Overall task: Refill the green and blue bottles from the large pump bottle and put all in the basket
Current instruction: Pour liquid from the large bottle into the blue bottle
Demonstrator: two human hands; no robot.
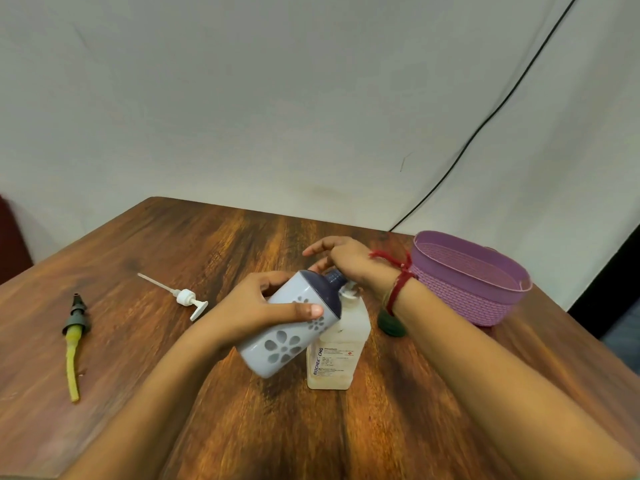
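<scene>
Blue bottle (pixel 291 323) tilted, left hand (pixel 249 306) fingers clamped round it; right hand (pixel 341 259) fingers spread

The left hand (pixel 254 306) curls around a tilted bottle (pixel 287 341); the right hand (pixel 343 259) arches just beyond, fingers loosely extended.

Only a dark sliver of the green bottle (pixel 391 326) shows past the right forearm (pixel 450 323). On the large pump bottle (pixel 341 344), the pump head (pixel 349 292) is mostly hidden under the right hand (pixel 341 261) and behind the neck of the tilted blue bottle (pixel 294 327). The fine print on its label (pixel 327 362) is too small to read.
</scene>
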